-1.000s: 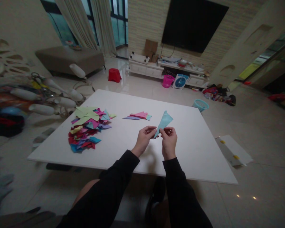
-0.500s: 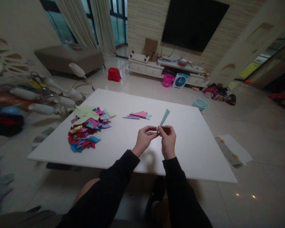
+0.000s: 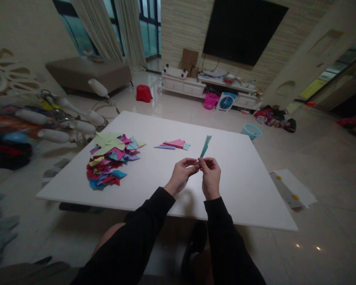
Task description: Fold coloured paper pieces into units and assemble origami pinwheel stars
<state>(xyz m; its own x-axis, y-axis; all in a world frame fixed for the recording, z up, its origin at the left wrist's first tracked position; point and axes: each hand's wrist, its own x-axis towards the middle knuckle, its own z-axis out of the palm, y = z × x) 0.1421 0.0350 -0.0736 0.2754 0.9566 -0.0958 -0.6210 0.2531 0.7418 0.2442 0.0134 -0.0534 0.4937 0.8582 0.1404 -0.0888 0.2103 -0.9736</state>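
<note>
Both my hands meet above the white table (image 3: pixel 249 186), pinching the lower end of a light blue folded paper strip (image 3: pixel 205 146) that points up and away from me. My left hand (image 3: pixel 181 174) grips it from the left with thumb and fingers closed. My right hand (image 3: pixel 210 175) pinches it from the right. The paper shows edge-on as a narrow sliver. A heap of coloured folded paper pieces (image 3: pixel 109 159) lies on the table's left part. A few pink and purple folded pieces (image 3: pixel 173 144) lie in a small group at the middle far side.
A white sheet with yellow dots (image 3: pixel 292 187) lies on the floor right of the table. A light blue basket (image 3: pixel 250 131) stands beyond the far right corner. White lamp-like objects and clutter (image 3: pixel 62 122) sit to the left. A TV unit stands at the back.
The blue paper, broad and flat a second ago, has been folded or turned into a narrow sliver. Both hands stayed nearly in place, pinching closer together.
</note>
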